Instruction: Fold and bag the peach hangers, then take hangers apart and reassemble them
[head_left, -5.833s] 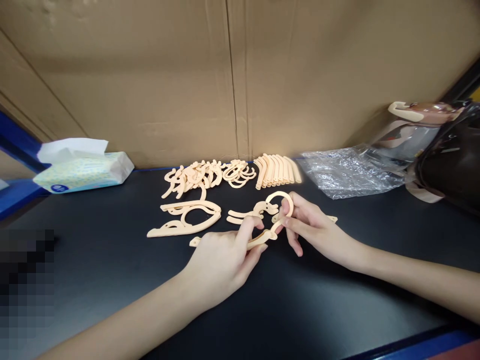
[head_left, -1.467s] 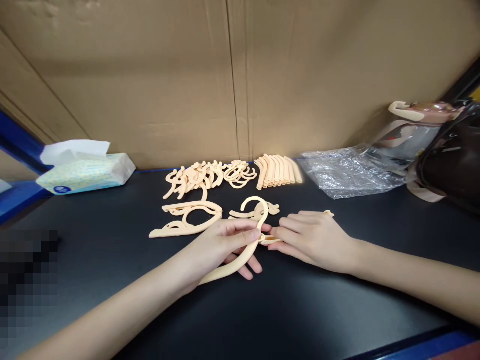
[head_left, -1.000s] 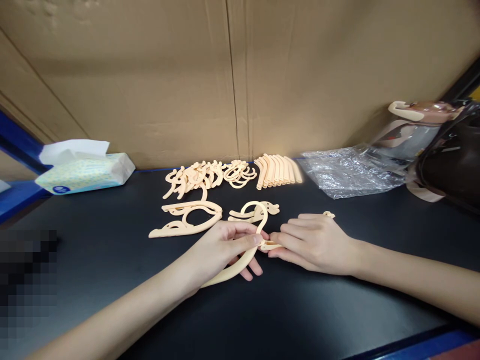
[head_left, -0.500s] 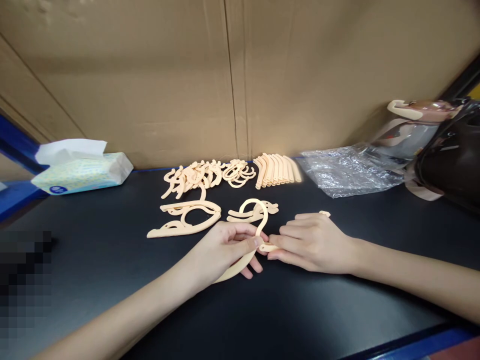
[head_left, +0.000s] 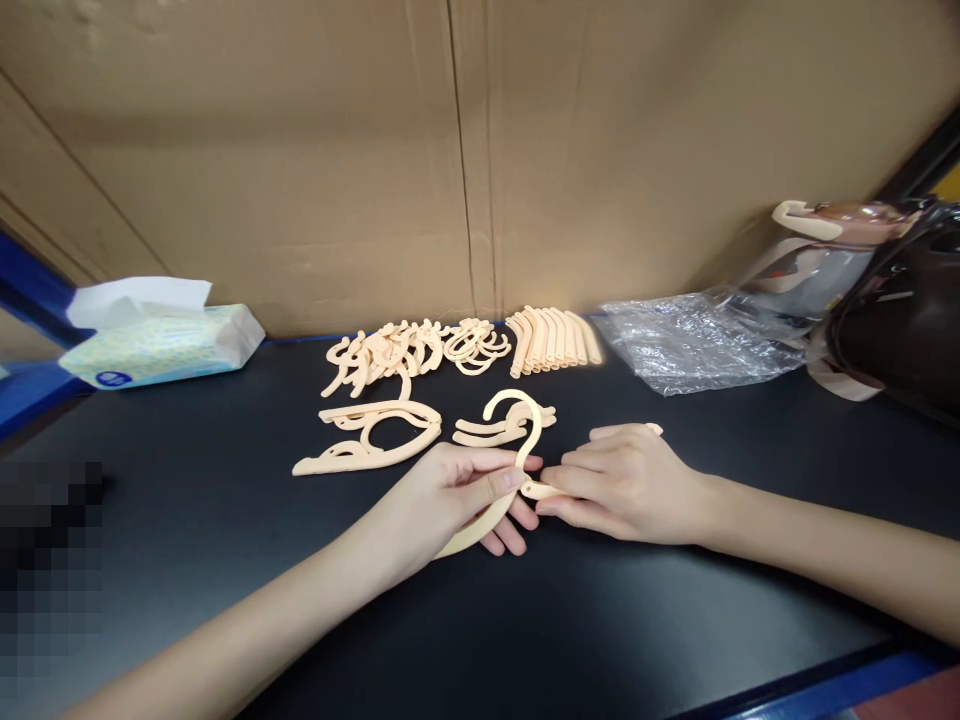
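My left hand [head_left: 480, 495] pinches a cream plastic hanger hook piece [head_left: 531, 425], its curved hook rising above the thumb and a curved arm [head_left: 472, 535] running down under the palm. Close by on the right, my right hand [head_left: 626, 485] is closed round a cream hanger arm [head_left: 541, 490] whose end with a small hole meets the hook piece at my left fingertips. Most of that arm is hidden under the right fingers. Just behind the hands lie a folded hanger [head_left: 367, 455] and a few loose curved pieces [head_left: 487, 432].
At the back of the black table are a heap of curved hanger parts [head_left: 390, 350], a pile of hooks [head_left: 476, 345] and a row of bent arms [head_left: 555, 338]. A tissue pack [head_left: 165, 345] stands left; clear plastic bag [head_left: 697, 340] and a bottle [head_left: 802, 275] are right.
The hook piece in my left hand has turned slightly and shifted a little to the right. Both hands keep their grip close together.
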